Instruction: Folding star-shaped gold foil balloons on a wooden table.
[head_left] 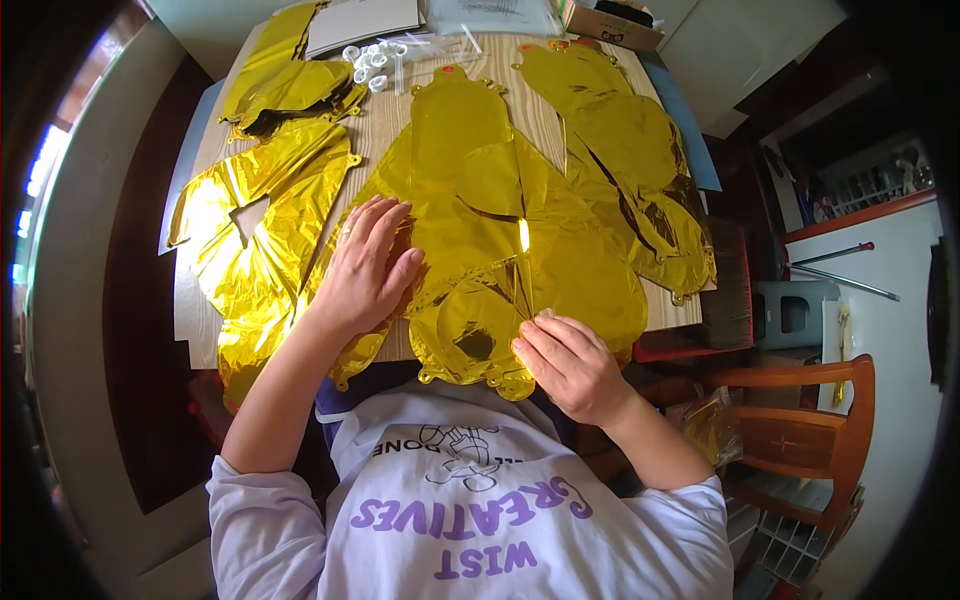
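Observation:
A flat, uninflated gold foil balloon (465,130) lies in the middle of the table, its near end reaching the front edge. My left hand (370,265) rests on its left side, fingers stretched out and holding nothing. Close to the front edge, my right hand (575,370) has its fingertips pressed together over the foil. What lies between them is too small to make out. To the left spreads a crinkled gold foil balloon (290,160) with an opening in it. Another gold foil balloon (620,120) lies flat on the right.
More folded gold foil (275,90) lies at the far left. Small white rolls (368,66) and clear straws (399,75) sit at the back, near grey-white sheets (360,24) and a cardboard box (612,26). A wooden chair (800,440) stands to the right.

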